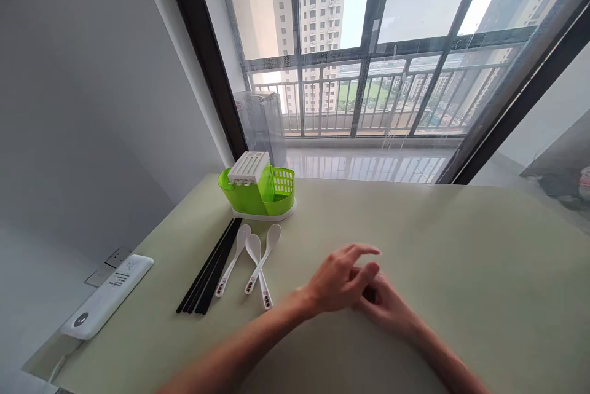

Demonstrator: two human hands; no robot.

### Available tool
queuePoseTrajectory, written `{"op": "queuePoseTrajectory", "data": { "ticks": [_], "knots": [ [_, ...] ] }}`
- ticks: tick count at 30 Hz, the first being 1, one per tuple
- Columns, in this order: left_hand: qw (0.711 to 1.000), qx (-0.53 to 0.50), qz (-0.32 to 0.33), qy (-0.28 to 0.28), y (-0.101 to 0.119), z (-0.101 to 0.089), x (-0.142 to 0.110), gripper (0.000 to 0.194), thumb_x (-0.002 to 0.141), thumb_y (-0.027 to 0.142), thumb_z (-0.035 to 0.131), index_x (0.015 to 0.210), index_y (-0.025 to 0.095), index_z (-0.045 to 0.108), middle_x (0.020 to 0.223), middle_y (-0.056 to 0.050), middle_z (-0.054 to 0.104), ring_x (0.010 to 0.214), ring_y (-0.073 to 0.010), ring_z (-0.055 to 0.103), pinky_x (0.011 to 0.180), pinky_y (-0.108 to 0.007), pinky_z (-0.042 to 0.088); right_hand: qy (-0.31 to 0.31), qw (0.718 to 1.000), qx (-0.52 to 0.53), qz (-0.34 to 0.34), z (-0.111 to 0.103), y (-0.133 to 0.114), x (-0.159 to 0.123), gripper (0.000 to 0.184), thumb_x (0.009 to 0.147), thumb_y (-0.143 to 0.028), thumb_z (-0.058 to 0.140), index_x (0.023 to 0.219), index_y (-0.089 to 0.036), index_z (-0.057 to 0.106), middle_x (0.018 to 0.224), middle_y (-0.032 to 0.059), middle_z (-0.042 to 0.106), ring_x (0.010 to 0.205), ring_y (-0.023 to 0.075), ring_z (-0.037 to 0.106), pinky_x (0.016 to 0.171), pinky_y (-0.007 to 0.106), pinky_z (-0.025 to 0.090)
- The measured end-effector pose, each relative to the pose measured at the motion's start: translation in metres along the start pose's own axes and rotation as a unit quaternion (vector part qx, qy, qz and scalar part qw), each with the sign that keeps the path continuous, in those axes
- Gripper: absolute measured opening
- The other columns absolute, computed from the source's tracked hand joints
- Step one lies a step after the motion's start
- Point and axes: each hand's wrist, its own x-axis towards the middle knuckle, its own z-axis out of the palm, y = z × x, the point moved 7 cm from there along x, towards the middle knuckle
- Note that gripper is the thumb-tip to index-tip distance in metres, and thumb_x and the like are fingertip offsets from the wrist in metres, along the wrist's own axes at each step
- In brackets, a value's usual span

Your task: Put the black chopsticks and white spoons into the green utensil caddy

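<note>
My left hand (338, 278) and my right hand (387, 305) meet above the table, the left overlapping the right. The left forefinger is stretched out with the thumb apart below it, and nothing shows in that hand. The right hand's fingers are mostly hidden behind the left. Left of them lie three white spoons (262, 262), two of which cross. Black chopsticks (212, 271) lie side by side farther left. Behind these stands a green utensil holder (246, 200) on a white base, a slotted white top (249, 168) on its left part.
A white power strip (108, 297) with a cord lies along the left edge of the pale green table (461, 271). A grey wall rises on the left. At the far edge is a dark-framed glass door (359, 154), with a balcony railing beyond.
</note>
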Motion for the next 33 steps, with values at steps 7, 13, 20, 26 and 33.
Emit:
{"op": "queuePoseTrajectory", "data": {
  "ticks": [7,13,20,26,33],
  "knots": [
    [0.969,-0.213,-0.124,-0.014,-0.01,0.04,-0.01,0.038,0.1,0.036,0.049,0.111,0.016,0.079,0.099,-0.008,0.08,0.093,-0.0201,0.074,0.083,-0.027,0.056,-0.028,0.999,-0.011,-0.014,0.008,0.001,-0.009,0.018,0.077,-0.021,0.05,0.084,-0.017,0.066,0.085,0.009,0.071,0.079,0.0225,0.067,0.066,0.03,0.053],
    [0.957,-0.252,-0.14,-0.01,-0.015,0.038,-0.01,0.04,0.099,0.036,0.049,0.108,0.014,0.081,0.097,-0.01,0.08,0.089,-0.0216,0.074,0.079,-0.028,0.057,-0.013,1.0,0.004,0.002,0.011,0.006,-0.011,0.021,0.085,-0.025,0.049,0.091,-0.016,0.067,0.091,0.0109,0.072,0.085,0.0238,0.068,0.076,0.034,0.057],
    [0.958,-0.247,-0.144,-0.003,-0.015,0.038,-0.008,0.044,0.1,0.034,0.043,0.105,0.013,0.082,0.092,-0.01,0.08,0.083,-0.0197,0.073,0.075,-0.026,0.055,-0.002,1.0,0.004,0.0,0.013,0.009,-0.015,0.025,0.09,-0.026,0.049,0.099,-0.014,0.069,0.095,0.0132,0.072,0.087,0.0253,0.069,0.076,0.036,0.059],
    [0.962,-0.23,-0.146,-0.006,-0.017,0.039,-0.01,0.045,0.101,0.033,0.041,0.107,0.014,0.081,0.09,-0.008,0.079,0.081,-0.018,0.071,0.073,-0.024,0.053,0.048,0.998,-0.033,-0.025,0.009,0.003,-0.017,0.025,0.091,-0.028,0.049,0.096,-0.014,0.07,0.092,0.013,0.072,0.085,0.0248,0.068,0.075,0.035,0.059],
    [0.967,-0.212,-0.143,-0.007,-0.015,0.038,-0.01,0.046,0.101,0.032,0.039,0.106,0.014,0.081,0.093,-0.007,0.079,0.084,-0.0173,0.071,0.077,-0.024,0.052,0.017,0.998,-0.049,-0.031,0.01,-0.006,-0.014,0.029,0.091,-0.024,0.045,0.085,-0.017,0.071,0.084,0.0105,0.072,0.081,0.0232,0.067,0.072,0.032,0.056]
  ]
}}
